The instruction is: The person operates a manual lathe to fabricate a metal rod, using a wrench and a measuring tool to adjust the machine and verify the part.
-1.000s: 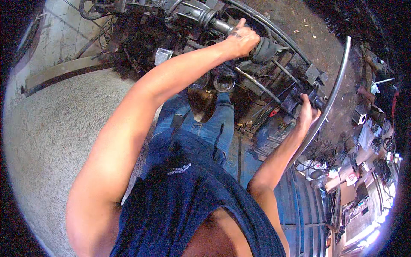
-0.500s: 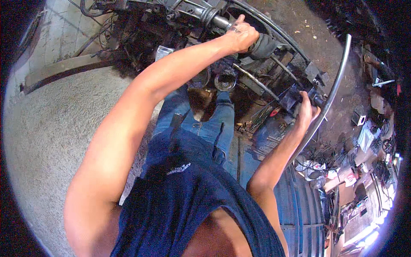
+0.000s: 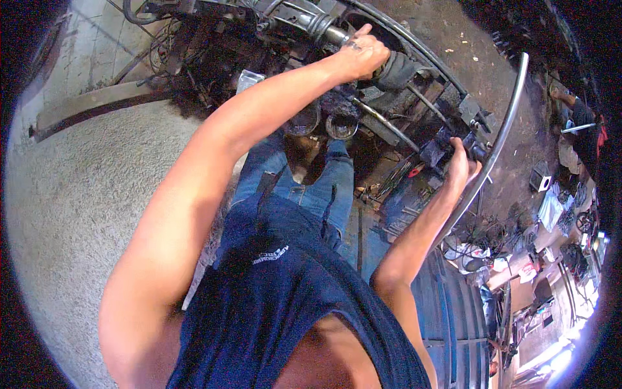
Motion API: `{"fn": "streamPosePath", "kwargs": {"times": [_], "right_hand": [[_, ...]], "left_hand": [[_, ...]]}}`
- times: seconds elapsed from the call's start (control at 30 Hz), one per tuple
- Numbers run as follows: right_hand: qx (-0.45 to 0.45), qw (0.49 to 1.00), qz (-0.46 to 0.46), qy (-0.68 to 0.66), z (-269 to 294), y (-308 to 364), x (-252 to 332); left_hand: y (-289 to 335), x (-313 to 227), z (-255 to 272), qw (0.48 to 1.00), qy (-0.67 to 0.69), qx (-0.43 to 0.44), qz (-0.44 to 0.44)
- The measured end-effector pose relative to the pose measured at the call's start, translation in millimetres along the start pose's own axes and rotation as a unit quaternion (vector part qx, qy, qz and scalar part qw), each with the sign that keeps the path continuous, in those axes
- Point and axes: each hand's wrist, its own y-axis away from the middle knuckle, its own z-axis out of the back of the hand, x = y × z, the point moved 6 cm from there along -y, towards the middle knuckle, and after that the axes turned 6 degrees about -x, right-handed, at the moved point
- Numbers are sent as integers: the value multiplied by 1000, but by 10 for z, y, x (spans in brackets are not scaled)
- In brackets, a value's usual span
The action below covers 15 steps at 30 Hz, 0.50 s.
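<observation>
A long, dark, greasy machine with a shiny metal cylinder (image 3: 335, 35) lies across the top of the view. My left hand (image 3: 364, 57) is closed at the cylinder's right end, thumb sticking up. Just beneath it is a dark grey, rounded piece (image 3: 396, 71); what the fingers grip is hidden. Farther right, my right hand (image 3: 461, 165) curls at the machine's end beside a dark block (image 3: 435, 152), its thumb raised. Its grip is hidden too. Two bare rods (image 3: 387, 124) run between the hands. A long curved metal tube (image 3: 508, 123) passes just right of my right hand.
Two round metal cups (image 3: 341, 125) sit below the machine near my legs. A pale rough surface (image 3: 97, 194) spreads at left; blue ribbed panels (image 3: 450, 311) stand at lower right. Scrap and bags (image 3: 551, 211) clutter the right floor. A limb-like shape (image 3: 565, 98) shows at the right edge.
Both hands keep their places on the machine. The view has shifted slightly, and the limb-like shape at the right edge shows more plainly.
</observation>
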Motion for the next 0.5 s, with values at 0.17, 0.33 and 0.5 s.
{"fn": "streamPosePath", "kwargs": {"times": [0.17, 0.33, 0.5], "right_hand": [[8, 1000, 5, 18, 8, -62, -77], [-20, 998, 50, 35, -44, -174, -226], [-65, 989, 7, 134, 22, -197, -298]], "left_hand": [[-9, 22, -29, 997, -36, 64, 15], [-25, 28, -43, 994, -39, 96, 20], [-19, -21, 59, 999, -33, -13, -2]]}}
